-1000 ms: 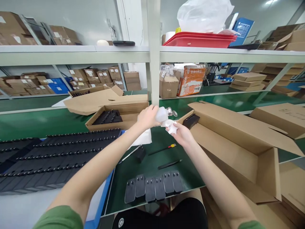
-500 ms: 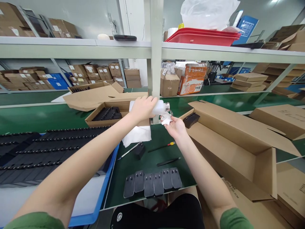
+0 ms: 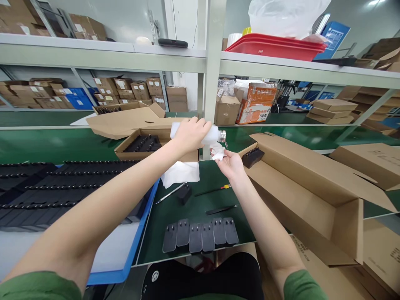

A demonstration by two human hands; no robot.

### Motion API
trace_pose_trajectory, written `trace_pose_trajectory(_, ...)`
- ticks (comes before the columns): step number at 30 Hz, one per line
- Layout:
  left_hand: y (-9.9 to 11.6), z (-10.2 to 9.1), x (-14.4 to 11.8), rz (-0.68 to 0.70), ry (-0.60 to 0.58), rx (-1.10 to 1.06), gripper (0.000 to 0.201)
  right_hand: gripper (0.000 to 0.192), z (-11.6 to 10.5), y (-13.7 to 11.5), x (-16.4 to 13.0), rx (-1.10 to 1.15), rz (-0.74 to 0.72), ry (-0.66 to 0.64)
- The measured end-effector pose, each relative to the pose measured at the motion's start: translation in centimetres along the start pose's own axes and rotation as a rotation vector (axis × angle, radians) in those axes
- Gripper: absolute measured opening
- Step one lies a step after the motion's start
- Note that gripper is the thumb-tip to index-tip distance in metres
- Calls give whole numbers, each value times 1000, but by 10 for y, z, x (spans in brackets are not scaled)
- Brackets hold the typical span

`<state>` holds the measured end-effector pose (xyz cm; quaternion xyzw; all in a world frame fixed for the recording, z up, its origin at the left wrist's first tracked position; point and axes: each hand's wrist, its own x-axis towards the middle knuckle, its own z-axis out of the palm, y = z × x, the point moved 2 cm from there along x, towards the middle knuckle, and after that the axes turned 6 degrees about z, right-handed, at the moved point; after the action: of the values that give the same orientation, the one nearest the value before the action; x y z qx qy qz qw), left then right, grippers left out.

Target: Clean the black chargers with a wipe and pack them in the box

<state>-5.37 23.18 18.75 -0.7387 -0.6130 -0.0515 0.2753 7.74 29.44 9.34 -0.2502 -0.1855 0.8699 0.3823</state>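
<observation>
My left hand [image 3: 191, 134] is wrapped round a white plastic bottle [image 3: 212, 135] with a metal cap, tipped onto its side with its mouth to the right. Just under the mouth, my right hand [image 3: 230, 163] pinches a crumpled white wipe [image 3: 218, 151]. Below on the green bench lie a silver pen-like tool [image 3: 170, 193], a black block-shaped part [image 3: 184, 194], a thin black tool with a yellow and red end [image 3: 213, 191] and black tweezers [image 3: 221, 209]. Several dark flat pieces with two pins each [image 3: 195, 238] line the bench's front edge.
A blue tray [image 3: 144, 233] at left holds rows of black parts. Behind my left hand sits an open carton [image 3: 125, 153] with black parts, beside folded white sheets [image 3: 181, 173]. A long open carton [image 3: 300, 196] lies right, one black part inside. A shelf post [image 3: 214, 62] rises ahead.
The view has shifted slightly. Both hands hold nearly the same pose, with the bottle still tipped over the wipe.
</observation>
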Motion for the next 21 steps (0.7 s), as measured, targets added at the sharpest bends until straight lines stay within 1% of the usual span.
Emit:
trace_pose_trajectory(3, 2, 9, -4, -61, -2, -60, 48, 36, -2, 0, 0, -15, -5, 0)
trace_pose_trajectory(7, 9, 28, -10, -148, -37, -194, 55, 35, -9, -2, 2, -33, -28, 32)
trace_pose_trajectory(11, 13, 54, -14, -269, -42, -389, 64, 28, -19, -3, 1, -50, -31, 91)
trace_pose_trajectory(13, 14, 71, -17, -343, -26, -509, 72, 34, -25, -4, -4, -57, -31, 123)
trace_pose_trajectory(15, 16, 92, -24, -405, -13, -633, 77, 39, -31, -5, -13, -63, -36, 148)
trace_pose_trajectory(17, 21, 112, -32, -440, -4, -750, 79, 40, -40, -8, -29, -68, -39, 165)
trace_pose_trajectory(19, 26, 132, -37, -456, 5, -847, 79, 41, -51, -12, -50, -80, -55, 178)
trace_pose_trajectory(21, 29, 148, -38, -463, 13, -919, 78, 42, -68, -16, -76, -113, -98, 200)
